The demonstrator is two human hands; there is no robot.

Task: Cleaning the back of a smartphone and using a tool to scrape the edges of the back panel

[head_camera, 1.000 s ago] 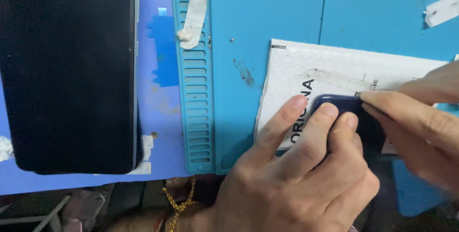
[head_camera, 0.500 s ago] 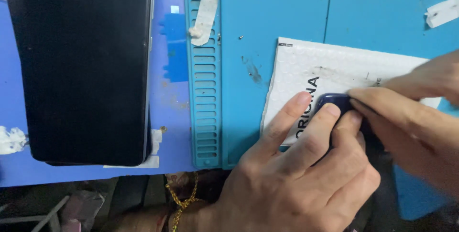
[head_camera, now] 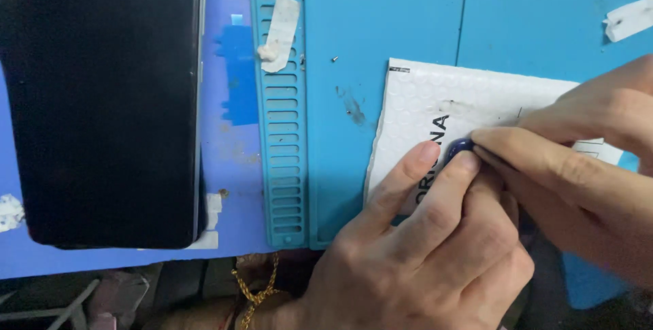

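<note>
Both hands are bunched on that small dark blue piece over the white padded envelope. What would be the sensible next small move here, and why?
Probably a small lift of the right hand fingertips to expose the dark blue piece. Only its rounded edge shows between the left hand fingers and the right ones, both pressing it onto the white padded envelope, so what lies under them cannot be checked.

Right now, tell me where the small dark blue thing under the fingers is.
In the head view, lower right: the small dark blue object is pinched between the left hand and right hand, over the white padded envelope on the blue mat.
</note>
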